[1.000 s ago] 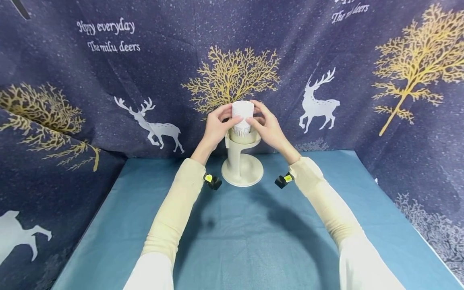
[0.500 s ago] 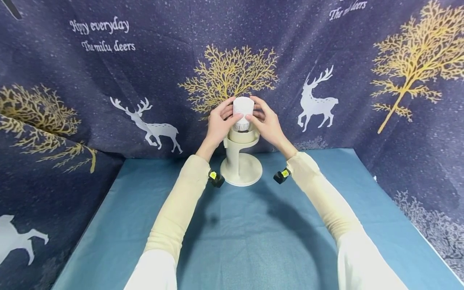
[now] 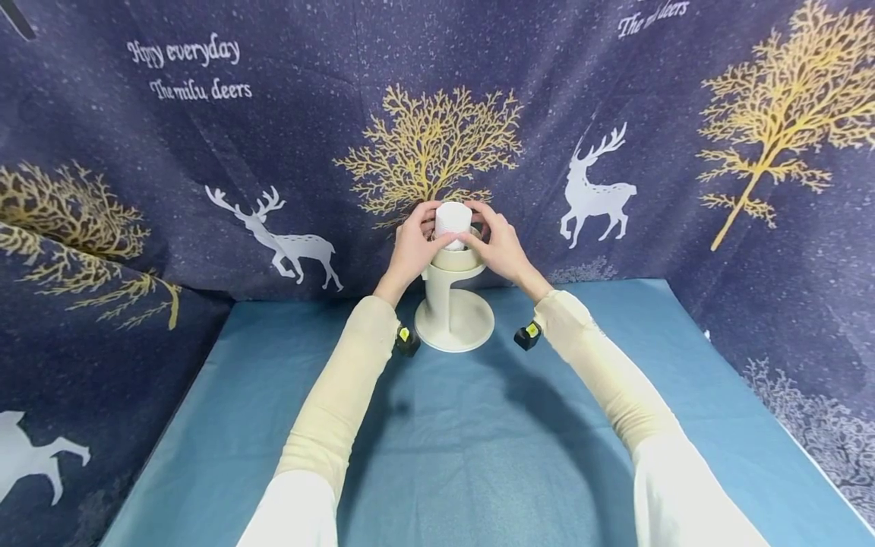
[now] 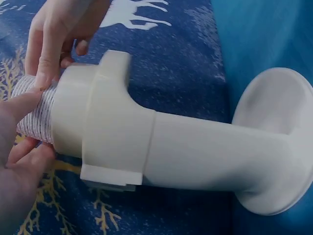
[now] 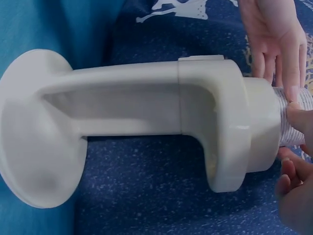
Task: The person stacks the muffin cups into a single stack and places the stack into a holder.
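Fingers and thumbs of both hands grip a white cylinder (image 3: pixel 453 216) from either side, my left hand (image 3: pixel 410 247) on its left and my right hand (image 3: pixel 502 247) on its right. The thumbs meet across its front. Fine ridges ring the cylinder (image 4: pixel 35 115) in the left wrist view. Its lower end is hidden at the mouth of a cream cup (image 3: pixel 456 260). That cup sits in the ring of an upright cream stand (image 5: pixel 132 100) with a round base (image 3: pixel 472 323).
A blue cloth (image 3: pixel 451 441) covers the table under the stand. Close behind it hangs a dark blue curtain (image 3: pixel 294 137) printed with deer and golden trees. Small black wrist cameras (image 3: pixel 528 335) sit below the sleeve cuffs.
The cylinder rose a little out of the cup, showing a dark gap at the cup's mouth, then came lower again. Both hands moved with it; the stand stayed in place.
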{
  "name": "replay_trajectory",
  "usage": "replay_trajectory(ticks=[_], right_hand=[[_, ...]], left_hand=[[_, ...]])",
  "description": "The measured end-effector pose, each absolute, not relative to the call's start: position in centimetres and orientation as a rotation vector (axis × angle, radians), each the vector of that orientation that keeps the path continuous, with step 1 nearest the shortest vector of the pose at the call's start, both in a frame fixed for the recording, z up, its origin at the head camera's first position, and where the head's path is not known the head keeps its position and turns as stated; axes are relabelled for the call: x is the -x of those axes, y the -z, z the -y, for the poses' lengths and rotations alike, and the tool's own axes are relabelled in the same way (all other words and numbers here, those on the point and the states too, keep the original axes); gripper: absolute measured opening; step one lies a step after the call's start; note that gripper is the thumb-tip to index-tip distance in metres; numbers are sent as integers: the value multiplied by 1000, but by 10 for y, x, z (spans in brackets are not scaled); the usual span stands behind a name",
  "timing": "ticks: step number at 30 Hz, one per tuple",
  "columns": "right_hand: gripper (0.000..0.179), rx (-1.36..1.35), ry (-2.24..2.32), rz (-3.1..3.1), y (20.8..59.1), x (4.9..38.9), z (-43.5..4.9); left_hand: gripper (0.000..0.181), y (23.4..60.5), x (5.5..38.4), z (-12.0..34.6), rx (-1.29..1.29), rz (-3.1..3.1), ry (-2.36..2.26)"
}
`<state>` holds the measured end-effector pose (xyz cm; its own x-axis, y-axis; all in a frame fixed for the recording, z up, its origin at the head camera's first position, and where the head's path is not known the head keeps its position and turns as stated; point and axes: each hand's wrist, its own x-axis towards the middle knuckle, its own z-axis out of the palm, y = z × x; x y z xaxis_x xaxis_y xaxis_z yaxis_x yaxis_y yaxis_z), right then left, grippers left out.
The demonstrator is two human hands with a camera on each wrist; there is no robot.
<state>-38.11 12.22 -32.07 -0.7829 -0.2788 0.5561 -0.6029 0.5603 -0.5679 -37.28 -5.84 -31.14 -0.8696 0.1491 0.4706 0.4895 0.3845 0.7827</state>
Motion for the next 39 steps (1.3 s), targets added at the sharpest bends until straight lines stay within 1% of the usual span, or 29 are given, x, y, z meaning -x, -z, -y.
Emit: replay_trajectory(ticks=[13,19,24,30,35,39], right_hand=[[56,-758,-1049,2464,325,383,-129],[50,-764,-1078,2522,326,380,-132],[44,-803,-987,2556,327,380,-132],[42,-836,-903,2577,328,380,-132],[41,-850,-908,2551,329,377,-131],[38,-851,-924,2490,331,376,-132]], left_hand=[[57,322,373,58,611,2444,1219],[54,326,371,58,530,2546,1124],[52,327,370,58,487,2612,1115],[53,328,371,57,468,2694,968],[51,328,371,57,508,2668,890],[48,329,371,59,549,2629,924]])
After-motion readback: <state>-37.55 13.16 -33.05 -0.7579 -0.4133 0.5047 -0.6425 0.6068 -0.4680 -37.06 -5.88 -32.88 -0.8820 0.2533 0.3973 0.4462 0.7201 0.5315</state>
